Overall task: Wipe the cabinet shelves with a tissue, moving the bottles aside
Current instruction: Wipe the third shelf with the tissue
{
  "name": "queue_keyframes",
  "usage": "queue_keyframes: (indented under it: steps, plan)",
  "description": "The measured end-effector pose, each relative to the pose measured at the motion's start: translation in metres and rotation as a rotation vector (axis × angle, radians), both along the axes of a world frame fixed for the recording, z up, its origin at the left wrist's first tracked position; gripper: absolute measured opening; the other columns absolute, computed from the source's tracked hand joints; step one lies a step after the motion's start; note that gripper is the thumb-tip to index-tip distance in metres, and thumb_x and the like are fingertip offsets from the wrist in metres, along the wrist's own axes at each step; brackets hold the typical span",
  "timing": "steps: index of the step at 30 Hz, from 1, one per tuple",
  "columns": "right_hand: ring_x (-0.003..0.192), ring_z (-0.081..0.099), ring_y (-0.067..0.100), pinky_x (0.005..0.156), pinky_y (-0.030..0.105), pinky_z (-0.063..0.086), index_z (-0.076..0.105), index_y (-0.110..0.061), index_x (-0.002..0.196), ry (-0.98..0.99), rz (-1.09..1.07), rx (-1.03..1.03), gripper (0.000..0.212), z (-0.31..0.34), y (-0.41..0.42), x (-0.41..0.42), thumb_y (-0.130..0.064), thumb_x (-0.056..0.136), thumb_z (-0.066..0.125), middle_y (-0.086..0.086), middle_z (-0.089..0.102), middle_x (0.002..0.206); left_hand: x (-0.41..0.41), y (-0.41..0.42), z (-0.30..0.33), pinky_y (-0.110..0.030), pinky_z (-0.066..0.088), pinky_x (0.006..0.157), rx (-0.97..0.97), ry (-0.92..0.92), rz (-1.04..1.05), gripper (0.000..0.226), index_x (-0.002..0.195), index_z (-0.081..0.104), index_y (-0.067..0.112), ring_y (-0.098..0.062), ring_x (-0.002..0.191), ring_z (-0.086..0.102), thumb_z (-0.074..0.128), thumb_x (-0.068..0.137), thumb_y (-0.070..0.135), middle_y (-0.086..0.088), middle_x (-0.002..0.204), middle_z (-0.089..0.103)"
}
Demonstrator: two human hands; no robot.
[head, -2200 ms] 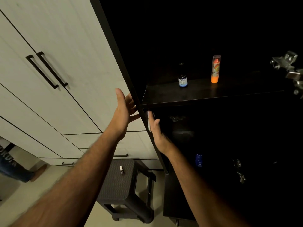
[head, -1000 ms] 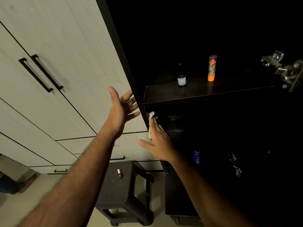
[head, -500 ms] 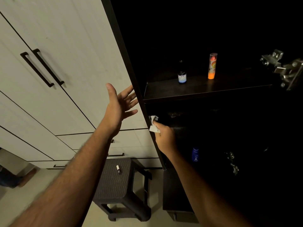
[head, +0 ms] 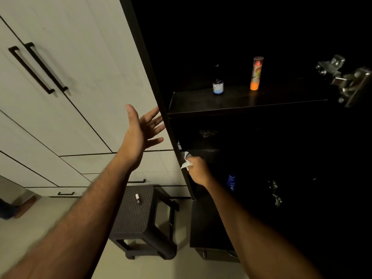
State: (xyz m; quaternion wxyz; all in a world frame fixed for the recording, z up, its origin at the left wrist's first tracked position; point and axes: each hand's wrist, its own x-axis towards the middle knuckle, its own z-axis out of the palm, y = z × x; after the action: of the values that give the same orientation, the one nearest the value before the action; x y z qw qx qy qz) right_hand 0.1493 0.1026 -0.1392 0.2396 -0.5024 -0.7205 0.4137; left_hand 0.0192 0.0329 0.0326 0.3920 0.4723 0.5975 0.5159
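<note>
Right hand (head: pixel 198 170) fingers pinching one tissue (head: pixel 186 162); left hand (head: pixel 138 135) fingers spread; two bottles (head: pixel 218 85) on shelf (head: pixel 241 101).

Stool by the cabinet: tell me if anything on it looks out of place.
A small bottle lies on its side on the dark stool, away from the cabinet; the dark bottle and orange bottle stand upright on the upper shelf.

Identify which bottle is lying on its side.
The small white-capped bottle on the dark stool. The dark bottle and orange bottle stand upright on the upper shelf; the blue bottle below also looks upright.
</note>
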Motion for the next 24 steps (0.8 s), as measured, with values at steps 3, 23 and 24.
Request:
queue_keyframes:
  steps: [3, 23, 24]
  plan:
    - [0.082, 0.059, 0.022, 0.062, 0.016, 0.045, 0.065, 0.007, 0.107, 0.183, -0.13, -0.079, 0.022, 0.009, 0.013, 0.021, 0.004, 0.096, 0.047, 0.013, 0.06, 0.09, 0.004, -0.002, -0.009, -0.047, 0.043, 0.105, 0.001, -0.041, -0.002, 0.09, 0.142, 0.046, 0.031, -0.012, 0.125, 0.055, 0.002, 0.079, 0.078, 0.004, 0.139, 0.056]
    - [0.091, 0.064, 0.026, 0.072, 0.026, 0.048, 0.062, -0.01, 0.116, -0.537, -0.338, 0.34, 0.042, -0.009, 0.035, 0.184, 0.01, 0.083, 0.045, 0.009, 0.062, 0.111, 0.028, -0.02, -0.116, -0.037, 0.035, 0.11, 0.021, -0.234, -0.028, 0.105, 0.148, 0.031, 0.033, 0.002, 0.135, 0.037, 0.021, 0.065, 0.097, 0.017, 0.149, 0.038]
    - [0.098, 0.063, 0.024, 0.076, 0.024, 0.046, 0.06, -0.01, 0.121, -0.665, -0.253, 0.326, 0.044, -0.013, 0.037, 0.187, 0.008, 0.083, 0.046, 0.009, 0.057, 0.121, 0.032, -0.024, -0.128, -0.034, 0.034, 0.109, 0.016, -0.217, -0.046, 0.105, 0.148, 0.03, 0.034, 0.008, 0.133, 0.037, 0.021, 0.064, 0.097, 0.021, 0.146, 0.038]
